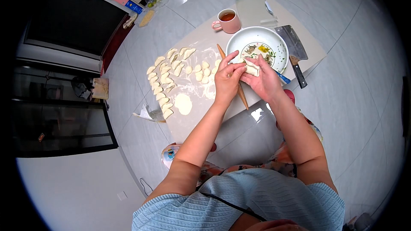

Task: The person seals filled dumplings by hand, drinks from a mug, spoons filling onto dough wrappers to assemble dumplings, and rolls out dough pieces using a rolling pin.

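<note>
Item: one dumpling, at the six o'clock side of the bowl, clamped between my left grip and right grip; stage, by my reading: edge closing, calling for even pinches along the seam.

You pinch a dumpling between your left hand and right hand (a pink mug stands near the white bowl).

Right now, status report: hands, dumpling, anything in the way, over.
Dumpling held between left hand and right hand. Rolling pin passes below them. White bowl just beyond. No obstruction seen.
</note>
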`<state>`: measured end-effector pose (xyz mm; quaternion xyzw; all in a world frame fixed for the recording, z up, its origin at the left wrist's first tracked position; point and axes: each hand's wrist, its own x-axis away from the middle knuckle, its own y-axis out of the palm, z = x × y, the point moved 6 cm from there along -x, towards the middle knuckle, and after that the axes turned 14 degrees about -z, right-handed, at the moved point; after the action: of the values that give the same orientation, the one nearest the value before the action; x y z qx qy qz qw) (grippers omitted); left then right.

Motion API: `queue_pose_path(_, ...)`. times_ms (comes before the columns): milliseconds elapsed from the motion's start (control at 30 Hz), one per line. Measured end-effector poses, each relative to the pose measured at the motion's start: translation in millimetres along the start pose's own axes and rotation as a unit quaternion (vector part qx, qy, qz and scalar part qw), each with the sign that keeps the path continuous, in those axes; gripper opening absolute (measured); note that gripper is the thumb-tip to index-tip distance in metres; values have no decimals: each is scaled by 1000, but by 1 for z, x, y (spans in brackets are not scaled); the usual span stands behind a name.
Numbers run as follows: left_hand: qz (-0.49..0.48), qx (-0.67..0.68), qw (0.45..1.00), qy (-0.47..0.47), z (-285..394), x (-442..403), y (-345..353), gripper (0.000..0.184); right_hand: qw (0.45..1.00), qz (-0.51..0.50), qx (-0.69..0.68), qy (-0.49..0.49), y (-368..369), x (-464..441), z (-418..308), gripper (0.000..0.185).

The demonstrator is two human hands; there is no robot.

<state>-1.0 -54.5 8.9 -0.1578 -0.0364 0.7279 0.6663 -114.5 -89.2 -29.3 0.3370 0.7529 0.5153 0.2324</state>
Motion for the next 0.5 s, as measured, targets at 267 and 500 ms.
queue_pose_path(267,-7,223,975,-12,-12,-1,7,41,998,-49,-45,7,1,-3,4,55)
queue_pose_path(500,-74,290,949,-98,-18,5,14,46,999,-36,-17,21,8,0,0,58)
